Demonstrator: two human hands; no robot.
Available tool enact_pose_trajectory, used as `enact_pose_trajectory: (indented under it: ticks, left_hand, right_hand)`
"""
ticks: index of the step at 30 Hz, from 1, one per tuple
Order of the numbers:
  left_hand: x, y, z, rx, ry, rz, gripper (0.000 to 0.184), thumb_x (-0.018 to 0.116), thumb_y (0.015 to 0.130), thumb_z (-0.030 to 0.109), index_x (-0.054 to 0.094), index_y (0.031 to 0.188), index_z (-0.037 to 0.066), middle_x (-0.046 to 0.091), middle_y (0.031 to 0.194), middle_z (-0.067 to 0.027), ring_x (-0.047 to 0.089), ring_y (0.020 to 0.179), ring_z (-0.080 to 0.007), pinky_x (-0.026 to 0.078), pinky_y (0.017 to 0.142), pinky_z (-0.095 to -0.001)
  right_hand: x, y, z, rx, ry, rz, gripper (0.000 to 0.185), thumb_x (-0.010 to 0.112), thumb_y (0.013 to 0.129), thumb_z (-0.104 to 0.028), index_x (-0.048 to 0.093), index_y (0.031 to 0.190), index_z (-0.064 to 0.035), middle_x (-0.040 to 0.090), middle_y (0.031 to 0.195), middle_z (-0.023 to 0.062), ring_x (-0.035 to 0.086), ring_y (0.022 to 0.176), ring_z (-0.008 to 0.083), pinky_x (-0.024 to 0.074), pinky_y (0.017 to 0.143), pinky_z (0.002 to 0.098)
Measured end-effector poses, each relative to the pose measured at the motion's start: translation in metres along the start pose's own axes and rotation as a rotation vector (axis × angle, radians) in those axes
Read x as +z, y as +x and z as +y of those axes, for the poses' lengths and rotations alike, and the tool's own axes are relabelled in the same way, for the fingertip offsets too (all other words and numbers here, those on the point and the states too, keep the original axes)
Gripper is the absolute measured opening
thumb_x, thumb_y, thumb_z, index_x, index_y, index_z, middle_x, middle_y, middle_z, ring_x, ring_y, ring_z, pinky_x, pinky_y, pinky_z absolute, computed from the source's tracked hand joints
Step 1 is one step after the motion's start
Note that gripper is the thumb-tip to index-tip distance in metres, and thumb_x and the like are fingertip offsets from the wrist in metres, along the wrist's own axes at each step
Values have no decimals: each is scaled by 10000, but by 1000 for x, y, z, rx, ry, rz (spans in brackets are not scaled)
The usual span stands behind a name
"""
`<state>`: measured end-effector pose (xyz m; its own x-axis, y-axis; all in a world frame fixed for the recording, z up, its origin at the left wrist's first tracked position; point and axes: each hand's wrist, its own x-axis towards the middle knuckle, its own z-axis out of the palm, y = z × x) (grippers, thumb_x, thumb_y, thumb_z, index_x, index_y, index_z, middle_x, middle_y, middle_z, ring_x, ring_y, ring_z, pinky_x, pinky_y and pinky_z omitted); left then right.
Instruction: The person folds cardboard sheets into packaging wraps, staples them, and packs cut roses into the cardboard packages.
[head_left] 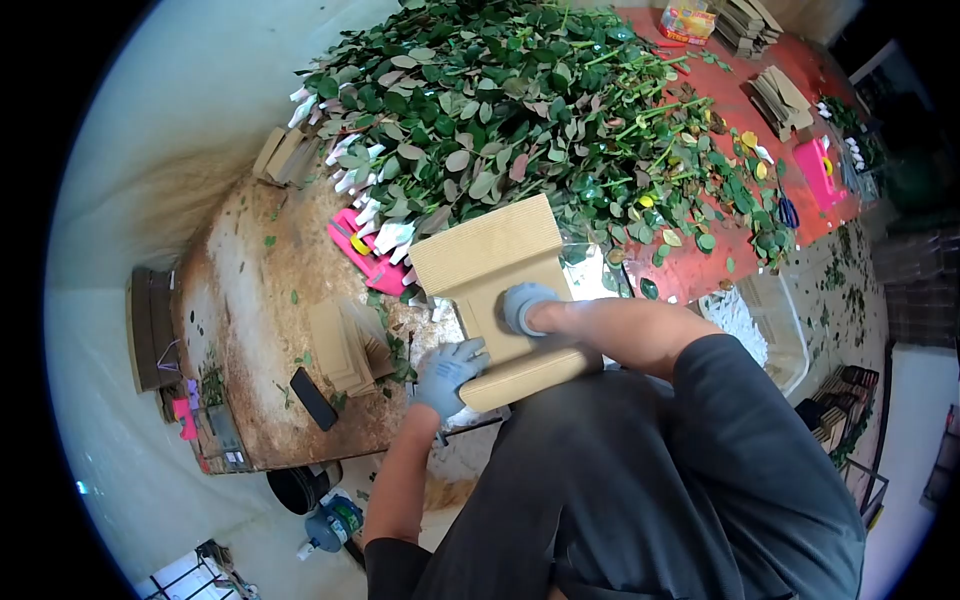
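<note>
A piece of corrugated cardboard (487, 243) lies in front of me at the table's edge, its far flap and near flap bent up from the middle panel. My left hand (450, 378), in a grey-blue glove, rests at its left side by the near flap, fingers stretched out over the edge. On the middle panel my right hand (527, 308), gloved alike, presses down; its fingertips are hard to make out. A pink tape dispenser (368, 252) stands just beyond the cardboard's left side. Behind it is a large heap of leafy rose stems (500, 110), several blooms wrapped in white.
Folded cardboard pieces (343, 350) and a black phone (314, 399) lie on the worn table at left. On the red table are scissors (788, 211), another pink dispenser (820, 172) and cardboard stacks (780, 103). A clear bin (790, 335) with white material stands at right.
</note>
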<state>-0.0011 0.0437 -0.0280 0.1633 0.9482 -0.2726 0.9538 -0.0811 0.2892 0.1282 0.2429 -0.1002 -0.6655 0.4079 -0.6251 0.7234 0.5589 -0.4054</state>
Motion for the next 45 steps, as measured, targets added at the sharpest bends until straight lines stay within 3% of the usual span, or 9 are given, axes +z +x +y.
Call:
enact_pose_trajectory:
  ticks: [4, 6, 11, 18, 20, 24, 28, 35, 45]
  left_hand:
    - [19, 14, -38, 3, -312, 81, 380, 588, 953, 278, 679, 1306, 172, 672, 1253, -96, 627, 1148, -315, 486, 1022, -450]
    - [1, 28, -40, -333, -780, -166, 411, 526, 989, 265, 650, 1370, 174, 729, 1106, -179, 680, 1048, -366, 516, 991, -453]
    - [5, 51, -17, -297, -363, -272, 453, 485, 979, 280, 627, 1402, 201, 725, 1105, -222, 683, 1048, -399, 528, 972, -482]
    - [-10, 40, -6, -338, -188, -419, 577, 559, 905, 527, 552, 1434, 296, 714, 1227, -173, 685, 1110, -389, 542, 951, -492]
    - [-3, 45, -5, -349, -182, -394, 669, 590, 893, 529, 444, 1507, 306, 712, 1221, -197, 687, 1114, -387, 543, 960, -485]
    - [-2, 44, -4, -289, -157, -406, 650, 589, 903, 528, 461, 1498, 300, 699, 1258, -196, 685, 1126, -382, 538, 981, -486]
    - [-7, 45, 4, -421, -131, -438, 580, 465, 976, 420, 449, 1542, 296, 674, 1312, -189, 674, 1150, -376, 510, 1030, -498]
    - [-11, 46, 7, -415, -151, -415, 582, 442, 973, 342, 432, 1553, 307, 693, 1260, -207, 682, 1115, -398, 517, 1015, -507]
    - [-1, 43, 3, -379, -182, -395, 597, 460, 989, 390, 392, 1571, 277, 668, 1291, -246, 658, 1162, -415, 509, 1014, -503]
  right_hand:
    - [-1, -5, 1, -7, 18, 70, 367, 602, 934, -336, 777, 1131, -82, 730, 1218, 170, 695, 1146, 354, 556, 947, 453]
    - [-10, -15, -6, 3, -43, 75, 357, 608, 932, -336, 781, 1125, -90, 736, 1205, 165, 702, 1135, 348, 561, 938, 452]
    - [-42, -41, -28, -191, -356, 70, 335, 645, 922, -359, 797, 1081, -106, 760, 1138, 160, 731, 1066, 331, 580, 898, 441]
    - [-65, -120, -39, -709, 263, -334, 385, 679, 943, -417, 673, 1102, -67, 728, 1011, 155, 691, 957, 385, 541, 838, 475]
    - [-37, -114, -22, -869, -138, 64, 326, 683, 942, -377, 658, 1139, -118, 703, 1070, 149, 678, 986, 381, 535, 833, 470]
    - [-79, -113, -40, -968, -54, -81, 242, 648, 962, -321, 629, 1117, -135, 686, 1063, 139, 678, 975, 366, 533, 821, 495]
    - [-168, -77, -54, -944, -24, 803, 205, 642, 902, -225, 657, 1055, -88, 684, 964, 161, 685, 913, 355, 553, 791, 460]
    - [-231, -1, -4, -226, -683, 533, 214, 580, 958, -199, 730, 1099, -141, 726, 1090, 79, 691, 1016, 270, 481, 856, 456]
    - [-307, -51, -9, -414, -934, 1136, 168, 576, 918, -179, 646, 1065, -138, 633, 1003, 80, 611, 988, 255, 436, 920, 440]
